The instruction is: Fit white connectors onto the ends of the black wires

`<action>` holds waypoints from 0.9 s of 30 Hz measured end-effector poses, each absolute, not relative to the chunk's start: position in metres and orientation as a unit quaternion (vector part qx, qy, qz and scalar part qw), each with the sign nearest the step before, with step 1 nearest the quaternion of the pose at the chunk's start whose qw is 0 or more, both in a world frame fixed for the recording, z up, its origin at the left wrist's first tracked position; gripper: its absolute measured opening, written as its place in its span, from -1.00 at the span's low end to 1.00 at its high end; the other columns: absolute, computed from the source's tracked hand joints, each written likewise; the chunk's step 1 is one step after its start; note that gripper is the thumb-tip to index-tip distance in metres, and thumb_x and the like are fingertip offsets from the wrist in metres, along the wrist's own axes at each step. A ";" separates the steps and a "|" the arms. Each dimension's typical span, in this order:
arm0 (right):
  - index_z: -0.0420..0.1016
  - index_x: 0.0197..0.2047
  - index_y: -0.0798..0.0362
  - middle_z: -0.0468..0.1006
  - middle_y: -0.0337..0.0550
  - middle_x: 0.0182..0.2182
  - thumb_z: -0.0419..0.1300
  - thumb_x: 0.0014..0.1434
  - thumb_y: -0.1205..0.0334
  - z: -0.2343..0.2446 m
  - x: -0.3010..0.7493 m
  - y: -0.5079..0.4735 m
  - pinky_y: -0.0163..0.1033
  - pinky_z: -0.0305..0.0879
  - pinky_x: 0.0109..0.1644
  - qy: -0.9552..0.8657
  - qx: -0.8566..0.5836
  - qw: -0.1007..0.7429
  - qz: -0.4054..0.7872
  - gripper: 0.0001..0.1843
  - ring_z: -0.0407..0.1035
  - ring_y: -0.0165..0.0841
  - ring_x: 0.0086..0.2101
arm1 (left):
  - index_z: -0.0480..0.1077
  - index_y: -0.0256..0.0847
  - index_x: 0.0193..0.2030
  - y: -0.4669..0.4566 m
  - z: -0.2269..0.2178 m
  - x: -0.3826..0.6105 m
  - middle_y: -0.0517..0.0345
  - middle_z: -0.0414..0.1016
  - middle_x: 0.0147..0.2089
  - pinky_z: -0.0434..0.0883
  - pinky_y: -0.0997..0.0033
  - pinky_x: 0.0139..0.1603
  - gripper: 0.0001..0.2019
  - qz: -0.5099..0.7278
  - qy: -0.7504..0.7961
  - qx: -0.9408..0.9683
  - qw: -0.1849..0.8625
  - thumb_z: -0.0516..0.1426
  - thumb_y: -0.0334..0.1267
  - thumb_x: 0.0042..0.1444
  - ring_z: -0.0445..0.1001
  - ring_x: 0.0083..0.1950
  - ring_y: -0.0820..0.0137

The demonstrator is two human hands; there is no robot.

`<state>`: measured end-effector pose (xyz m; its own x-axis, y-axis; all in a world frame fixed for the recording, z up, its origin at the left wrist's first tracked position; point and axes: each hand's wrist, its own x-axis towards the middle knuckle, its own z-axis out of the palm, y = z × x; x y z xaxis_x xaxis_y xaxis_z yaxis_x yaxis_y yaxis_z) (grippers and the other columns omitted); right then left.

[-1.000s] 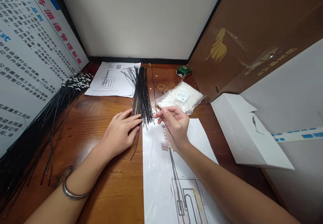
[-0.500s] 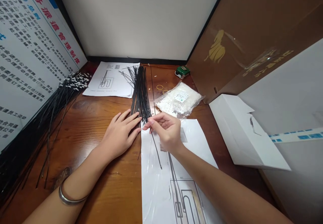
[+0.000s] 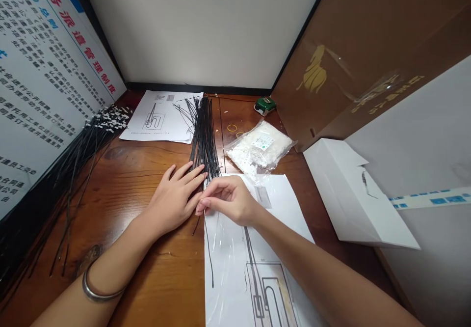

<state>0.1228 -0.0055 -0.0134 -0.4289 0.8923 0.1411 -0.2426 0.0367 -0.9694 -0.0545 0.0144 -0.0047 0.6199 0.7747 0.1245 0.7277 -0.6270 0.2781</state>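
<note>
My left hand [image 3: 172, 195] lies flat on the wooden table with its fingers spread. Its fingertips reach the near end of a bundle of thin black wires [image 3: 204, 133]. Thumb and index finger of my right hand [image 3: 230, 200] are pinched together beside my left thumb, holding a single black wire [image 3: 210, 256]. That wire hangs down over the plastic-covered drawing sheet [image 3: 228, 287]; its upper part is hidden by my fingers. A clear bag of small white pieces [image 3: 274, 152] lies just beyond my right hand.
At left lies a larger heap of black wires [image 3: 69, 170] with white ends. Behind are another printed drawing [image 3: 138, 125], yellow rubber bands [image 3: 232, 128] and a green tape measure [image 3: 265, 105]. A brown cardboard box [image 3: 353, 32] and a white folded carton [image 3: 353, 194] border the right side.
My right hand has moved left and toward me, drawing the black wire so its free end hangs lower over the sheet. My left hand stays nearly still.
</note>
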 end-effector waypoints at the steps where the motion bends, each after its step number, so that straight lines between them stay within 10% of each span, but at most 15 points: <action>1: 0.47 -0.45 0.06 0.60 -0.20 -0.53 0.30 0.08 0.21 -0.013 0.123 -0.005 -0.35 0.44 -0.48 -0.554 -0.292 0.454 0.634 -0.86 0.54 -0.39 -0.47 | 0.29 -0.10 0.25 0.014 -0.005 -0.055 0.03 0.20 0.37 0.02 -0.16 0.35 -0.58 0.116 0.419 0.895 0.098 -0.01 -0.14 0.27 0.09 0.40 0.12; 27: 0.49 -0.43 0.06 0.62 -0.22 -0.52 0.38 -0.05 0.16 -0.002 0.129 0.013 -0.30 0.44 -0.45 -0.385 -0.353 0.625 0.580 -0.80 0.52 -0.37 -0.51 | 0.12 -0.13 0.34 0.013 -0.005 -0.052 0.00 0.14 0.39 -0.09 -0.19 0.37 -0.50 0.106 0.407 0.901 0.105 -0.06 -0.06 0.31 0.08 0.41 0.17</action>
<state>0.1292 0.0128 -0.0022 0.0308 0.9969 0.0720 -0.4529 0.0781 -0.8881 -0.0518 0.0134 -0.0046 0.6469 0.7553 0.1052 0.7109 -0.6472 0.2754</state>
